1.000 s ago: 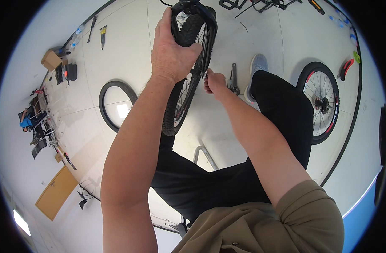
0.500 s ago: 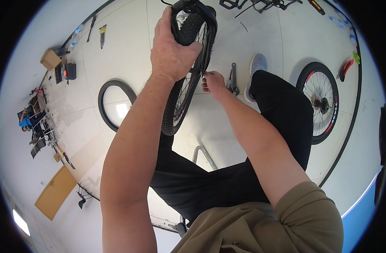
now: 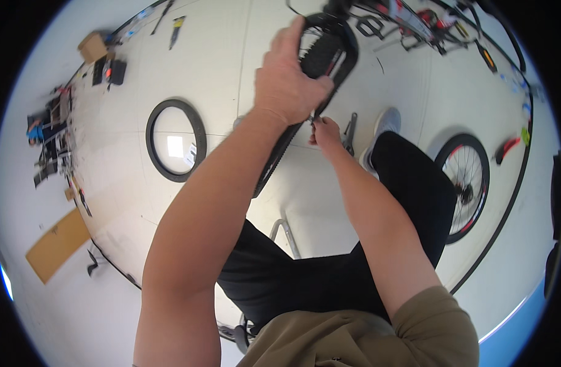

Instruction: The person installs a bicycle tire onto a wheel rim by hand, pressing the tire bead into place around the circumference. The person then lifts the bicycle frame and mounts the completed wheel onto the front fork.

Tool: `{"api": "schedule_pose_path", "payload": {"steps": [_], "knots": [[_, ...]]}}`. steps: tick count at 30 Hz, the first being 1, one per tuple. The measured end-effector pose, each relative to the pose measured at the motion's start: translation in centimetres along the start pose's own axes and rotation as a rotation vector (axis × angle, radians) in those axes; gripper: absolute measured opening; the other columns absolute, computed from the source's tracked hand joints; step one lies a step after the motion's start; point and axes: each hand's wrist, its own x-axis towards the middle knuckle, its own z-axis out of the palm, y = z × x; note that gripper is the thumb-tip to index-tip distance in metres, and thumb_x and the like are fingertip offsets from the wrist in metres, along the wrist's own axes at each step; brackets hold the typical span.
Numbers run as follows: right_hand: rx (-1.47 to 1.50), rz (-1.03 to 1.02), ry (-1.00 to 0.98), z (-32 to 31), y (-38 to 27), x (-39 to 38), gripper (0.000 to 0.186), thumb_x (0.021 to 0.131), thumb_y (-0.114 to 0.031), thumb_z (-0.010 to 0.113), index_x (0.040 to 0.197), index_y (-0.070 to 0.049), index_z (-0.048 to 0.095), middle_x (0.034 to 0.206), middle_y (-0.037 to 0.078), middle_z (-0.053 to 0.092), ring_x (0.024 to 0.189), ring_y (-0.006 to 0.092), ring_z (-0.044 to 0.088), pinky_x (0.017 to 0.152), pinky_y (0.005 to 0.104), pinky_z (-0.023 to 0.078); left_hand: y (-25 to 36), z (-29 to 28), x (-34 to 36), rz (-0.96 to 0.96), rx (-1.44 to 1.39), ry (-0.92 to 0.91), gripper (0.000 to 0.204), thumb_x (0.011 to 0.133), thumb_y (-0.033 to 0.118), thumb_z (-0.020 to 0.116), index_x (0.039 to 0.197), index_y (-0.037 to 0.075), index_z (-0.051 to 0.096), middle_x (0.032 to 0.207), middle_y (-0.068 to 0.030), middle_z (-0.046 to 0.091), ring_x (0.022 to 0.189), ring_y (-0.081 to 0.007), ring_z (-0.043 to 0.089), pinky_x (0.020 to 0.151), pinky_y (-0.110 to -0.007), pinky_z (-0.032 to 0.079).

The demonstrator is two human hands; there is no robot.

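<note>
- The knobby bicycle wheel (image 3: 320, 73) is clamped at its upper rim by the left hand (image 3: 287, 79), fingers wrapped over the tread; it is held upright above the knees
- Something small at the spokes is pinched by the right hand (image 3: 325, 130); what it is cannot be told
- A slip is judged possible: were the left clamp loosened, the wheel could drop towards the loose tyre (image 3: 175, 140) on the floor (image 3: 231, 55)

A single head-worn fisheye view looks steeply down from close above the person's forearms and lap onto the white floor (image 3: 329, 202), its edges bending toward the rim.
</note>
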Motion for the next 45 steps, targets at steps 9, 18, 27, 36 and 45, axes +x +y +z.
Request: {"api": "schedule_pose_path", "payload": {"steps": [9, 18, 27, 36, 45], "knots": [[-0.044, -0.009, 0.021, 0.4, -0.6, -1.6, 0.03, 0.108, -0.029, 0.048, 0.088, -0.007, 0.053, 0.071, 0.002, 0.051, 0.054, 0.0138, 0.052, 0.053, 0.0355, 0.052, 0.2, -0.6, -0.4, -0.151, -0.012, -0.095, 0.102, 0.069, 0.02, 0.077, 0.159, 0.021, 0.028, 0.152, -0.0104, 0.044, 0.124, -0.0332, 0.056, 0.105, -0.049, 0.043], [0.162, 0.151, -0.116, -1.5, -0.8, 0.0, 0.028, 0.105, -0.029, 0.05, 0.085, -0.009, 0.052, 0.072, 0.003, 0.053, 0.057, 0.0176, 0.054, 0.059, 0.04, 0.055, 0.9, -0.6, -0.1, -0.11, -0.026, -0.091, 0.099, 0.071, 0.02, 0.076, 0.159, 0.016, 0.03, 0.154, -0.0131, 0.045, 0.131, -0.0359, 0.054, 0.107, -0.045, 0.048], [0.379, -0.312, 0.64, -4.5, -7.2, 2.3, 0.036, 0.098, -0.02, 0.058, 0.125, 0.003, 0.057, 0.11, 0.015, 0.066, 0.099, 0.0285, 0.063, 0.089, 0.0381, 0.05, 1.7, -1.0, 0.2, -0.118, -0.043, -0.102, 0.098, 0.071, 0.015, 0.072, 0.159, 0.014, 0.029, 0.154, -0.0121, 0.044, 0.132, -0.0353, 0.053, 0.107, -0.045, 0.047], [-0.218, -1.09, 0.328, 3.0, -22.6, -10.2, 0.043, 0.081, -0.028, 0.084, 0.109, 0.0, 0.069, 0.088, 0.005, 0.072, 0.078, 0.0168, 0.066, 0.074, 0.0331, 0.054, -0.2, -0.1, -0.4, -0.099, -0.086, -0.022, 0.102, 0.072, 0.026, 0.082, 0.16, 0.022, 0.029, 0.157, -0.0123, 0.041, 0.131, -0.0383, 0.052, 0.106, -0.055, 0.041], [-0.349, -0.784, 0.35, 2.2, -25.6, -10.7, 0.039, 0.079, -0.035, 0.086, 0.08, 0.001, 0.071, 0.079, 0.008, 0.072, 0.071, 0.0136, 0.065, 0.074, 0.0336, 0.052, -1.7, -1.4, -1.4, -0.385, -0.865, -0.046, 0.083, 0.082, 0.018, 0.076, 0.156, 0.011, 0.039, 0.152, -0.0184, 0.049, 0.124, -0.0349, 0.06, 0.102, -0.045, 0.05]]}}
